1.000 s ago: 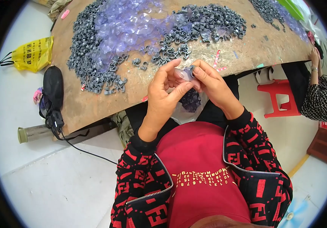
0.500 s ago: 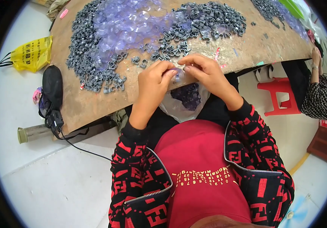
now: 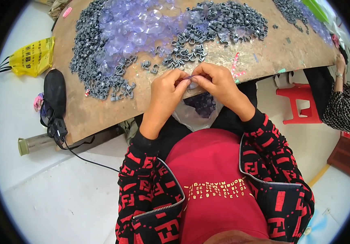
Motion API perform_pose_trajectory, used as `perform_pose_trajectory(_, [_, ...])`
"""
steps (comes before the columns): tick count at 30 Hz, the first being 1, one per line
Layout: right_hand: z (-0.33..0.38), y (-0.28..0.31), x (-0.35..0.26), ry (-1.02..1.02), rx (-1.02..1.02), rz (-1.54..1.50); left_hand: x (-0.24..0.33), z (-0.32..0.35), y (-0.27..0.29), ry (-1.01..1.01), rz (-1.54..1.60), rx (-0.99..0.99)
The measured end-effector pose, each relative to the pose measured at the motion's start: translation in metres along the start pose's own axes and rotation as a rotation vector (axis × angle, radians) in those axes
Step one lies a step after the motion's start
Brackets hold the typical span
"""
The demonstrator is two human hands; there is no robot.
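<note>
Your left hand (image 3: 163,90) and right hand (image 3: 220,83) meet at the near edge of the table (image 3: 97,118), above your lap. Each hand pinches a small clear suction cup (image 3: 192,86) between thumb and forefinger (the fingers partly cover it). The cup is therefore located between your two sets of fingertips. Beyond your hands, grey clips (image 3: 234,20) lie heaped beside a pile of clear purplish cups (image 3: 142,28). Below the table edge, a translucent bag (image 3: 186,117) contains dark purple pieces (image 3: 204,106).
</note>
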State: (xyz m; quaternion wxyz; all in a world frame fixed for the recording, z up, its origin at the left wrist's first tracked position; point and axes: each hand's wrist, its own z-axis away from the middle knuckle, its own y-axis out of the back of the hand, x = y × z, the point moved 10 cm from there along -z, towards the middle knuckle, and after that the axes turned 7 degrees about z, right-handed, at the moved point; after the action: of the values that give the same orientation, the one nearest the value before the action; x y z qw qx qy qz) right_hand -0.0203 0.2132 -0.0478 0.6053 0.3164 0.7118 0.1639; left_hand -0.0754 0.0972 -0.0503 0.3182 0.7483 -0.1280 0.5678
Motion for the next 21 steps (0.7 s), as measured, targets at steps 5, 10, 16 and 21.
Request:
perform_pose_trajectory(5, [-0.006,0.001,0.002,-0.047,-0.075,-0.244,0.015,-0.001,0.003,-0.145,-0.122,-0.001])
perform_pose_trajectory(10, [-0.010,-0.004,0.002,0.076,-0.121,-0.059,0.026,-0.008,0.001,-0.287,-0.231,-0.079])
perform_pose_trajectory(16, [-0.011,-0.006,0.004,0.077,-0.179,-0.046,0.026,-0.013,-0.005,-0.292,-0.287,-0.177])
perform_pose_trajectory(21, [-0.017,-0.007,0.004,0.051,-0.239,-0.056,0.029,-0.018,-0.013,-0.296,-0.386,-0.293])
